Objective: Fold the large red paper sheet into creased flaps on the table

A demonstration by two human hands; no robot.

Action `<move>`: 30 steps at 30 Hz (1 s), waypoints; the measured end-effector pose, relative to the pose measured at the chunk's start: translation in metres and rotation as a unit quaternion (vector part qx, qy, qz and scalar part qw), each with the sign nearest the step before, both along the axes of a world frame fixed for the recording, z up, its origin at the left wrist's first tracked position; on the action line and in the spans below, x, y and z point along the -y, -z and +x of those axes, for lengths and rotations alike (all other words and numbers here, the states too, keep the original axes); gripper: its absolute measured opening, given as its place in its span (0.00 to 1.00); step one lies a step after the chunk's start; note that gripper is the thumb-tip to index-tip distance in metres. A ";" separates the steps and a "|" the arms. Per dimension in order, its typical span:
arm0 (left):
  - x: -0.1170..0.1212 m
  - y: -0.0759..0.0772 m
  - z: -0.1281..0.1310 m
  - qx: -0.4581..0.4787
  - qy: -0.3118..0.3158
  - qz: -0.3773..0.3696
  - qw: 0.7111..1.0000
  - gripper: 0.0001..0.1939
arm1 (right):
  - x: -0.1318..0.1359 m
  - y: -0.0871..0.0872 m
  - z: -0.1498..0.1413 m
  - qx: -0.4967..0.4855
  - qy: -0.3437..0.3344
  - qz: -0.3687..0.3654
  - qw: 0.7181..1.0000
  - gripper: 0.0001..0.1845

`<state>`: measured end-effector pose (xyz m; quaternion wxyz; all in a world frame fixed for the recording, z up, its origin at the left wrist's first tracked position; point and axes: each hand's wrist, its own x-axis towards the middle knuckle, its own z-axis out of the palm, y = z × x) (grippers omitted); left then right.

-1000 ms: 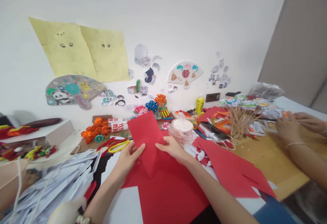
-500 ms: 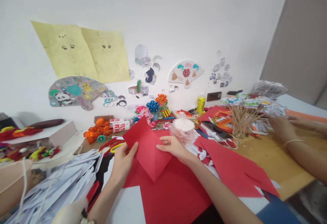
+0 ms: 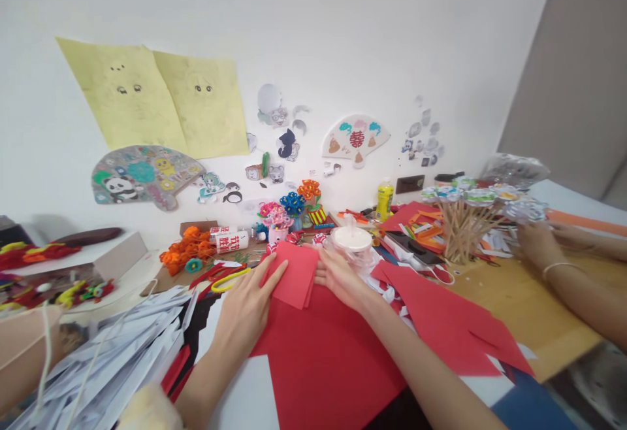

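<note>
A small folded piece of red paper [image 3: 295,276] is between my hands, above a larger sheet of red paper [image 3: 333,358]. My left hand [image 3: 252,296] is closed on its left side, with fingers lying along the edge and over the front. At the right edge, my right hand [image 3: 340,276] grips the paper, fingers partly behind it. The layers show slightly offset at the lower right corner. White paper [image 3: 247,394] lies under the red sheet at the left.
Folded white paper strips [image 3: 132,345] lie at left. A lidded cup [image 3: 353,240] in plastic stands behind my right hand. Farther right are red sheets [image 3: 450,325], a bundle of sticks [image 3: 463,234] with paper tops, and another person's hands [image 3: 536,247]. Yellow-handled scissors [image 3: 230,280] lie left.
The red paper, opened out as a diamond with a crease before, is now folded into a smaller rectangle. My left hand has moved up and right, its fingers now over the paper.
</note>
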<state>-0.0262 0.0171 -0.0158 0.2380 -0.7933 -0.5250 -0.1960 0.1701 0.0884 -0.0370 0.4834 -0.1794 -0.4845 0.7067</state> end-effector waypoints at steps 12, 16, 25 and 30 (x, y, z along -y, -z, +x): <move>0.005 -0.006 0.014 0.475 0.108 -0.214 0.847 0.40 | 0.008 -0.008 0.001 0.083 0.064 0.092 0.990 0.33; 0.006 -0.009 0.026 0.639 0.073 -0.260 0.720 0.31 | 0.018 -0.014 -0.001 0.120 0.062 0.134 0.982 0.34; 0.015 -0.018 0.026 0.654 0.065 -0.176 0.733 0.20 | 0.022 -0.023 -0.007 0.084 0.162 0.086 0.980 0.17; 0.016 -0.018 0.028 0.640 0.037 -0.149 0.753 0.18 | 0.024 -0.025 -0.007 0.085 0.164 0.098 0.978 0.16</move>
